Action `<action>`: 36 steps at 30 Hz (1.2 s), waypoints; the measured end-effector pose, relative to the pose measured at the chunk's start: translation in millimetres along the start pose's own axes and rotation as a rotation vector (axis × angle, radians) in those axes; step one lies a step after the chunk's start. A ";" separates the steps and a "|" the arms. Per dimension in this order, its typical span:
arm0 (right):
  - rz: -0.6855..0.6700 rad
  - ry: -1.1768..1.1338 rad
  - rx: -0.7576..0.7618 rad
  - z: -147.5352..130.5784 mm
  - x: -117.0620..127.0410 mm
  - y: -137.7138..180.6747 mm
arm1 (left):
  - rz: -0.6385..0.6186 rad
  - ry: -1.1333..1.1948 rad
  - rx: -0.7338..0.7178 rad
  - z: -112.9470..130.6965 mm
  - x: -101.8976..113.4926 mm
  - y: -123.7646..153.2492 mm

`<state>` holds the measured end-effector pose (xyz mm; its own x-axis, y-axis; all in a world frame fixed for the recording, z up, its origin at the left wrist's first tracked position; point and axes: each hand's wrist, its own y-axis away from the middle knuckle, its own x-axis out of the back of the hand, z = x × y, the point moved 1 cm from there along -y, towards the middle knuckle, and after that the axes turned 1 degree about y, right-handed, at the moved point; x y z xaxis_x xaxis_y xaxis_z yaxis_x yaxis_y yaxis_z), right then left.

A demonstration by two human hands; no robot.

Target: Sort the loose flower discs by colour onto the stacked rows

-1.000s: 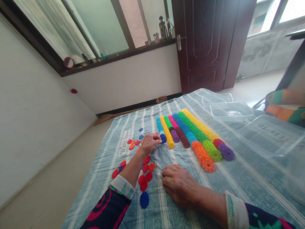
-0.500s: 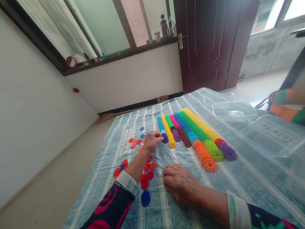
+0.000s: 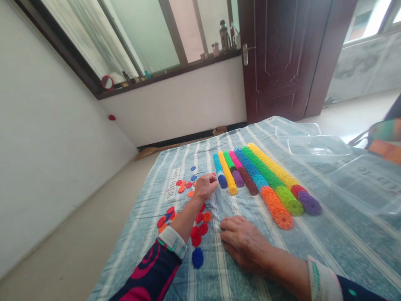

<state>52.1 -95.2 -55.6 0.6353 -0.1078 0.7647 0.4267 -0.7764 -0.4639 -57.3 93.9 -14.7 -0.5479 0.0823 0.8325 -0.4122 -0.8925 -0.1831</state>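
My left hand [image 3: 206, 187] is closed, its fingertips pinched just left of the dark blue end of a light-blue row of discs [image 3: 218, 166]. Whatever it may hold is hidden. A bit of red shows just behind its knuckles. Under and beside my left forearm lie loose red discs [image 3: 196, 236], orange ones and a dark blue disc [image 3: 197, 258]. My right hand [image 3: 246, 243] rests palm down on the striped cloth, fingers curled under and their tips out of sight. To its right, an orange row of discs [image 3: 277, 207] ends beside a lime green row [image 3: 290, 200].
More stacked rows, including a yellow one [image 3: 228, 172] and a brown one [image 3: 249, 181], lie side by side. Clear plastic boxes [image 3: 319, 155] stand at the far right, with a transparent lid or bag [image 3: 366, 184] nearer. Scattered discs [image 3: 181, 189] lie at the left.
My left hand has drawn slightly left, away from the blue end of the light-blue row. My right hand stays put. The whole view has shifted a little.
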 end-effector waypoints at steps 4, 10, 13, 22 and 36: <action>-0.008 0.006 -0.013 -1.1 0.8 -0.3 | 0.082 -0.185 0.149 -27.0 32.9 -7.7; -0.008 0.007 -0.023 -3.0 3.4 -0.8 | 0.127 -0.276 0.423 -71.2 56.8 -8.4; -0.020 0.006 -0.031 -3.7 4.5 -1.4 | 0.114 -0.246 0.440 -74.6 54.4 -7.2; -0.011 -0.002 -0.024 -2.6 2.7 -0.6 | 0.015 -0.139 0.399 -61.9 52.9 -11.0; -0.029 0.016 -0.031 -4.1 5.5 -1.5 | 0.007 0.055 0.499 -47.2 48.8 -5.3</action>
<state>52.3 -97.1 -48.8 0.6125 -0.0941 0.7849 0.4249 -0.7981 -0.4272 -116.2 123.6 2.3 -0.5924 0.0870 0.8010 -0.0173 -0.9953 0.0953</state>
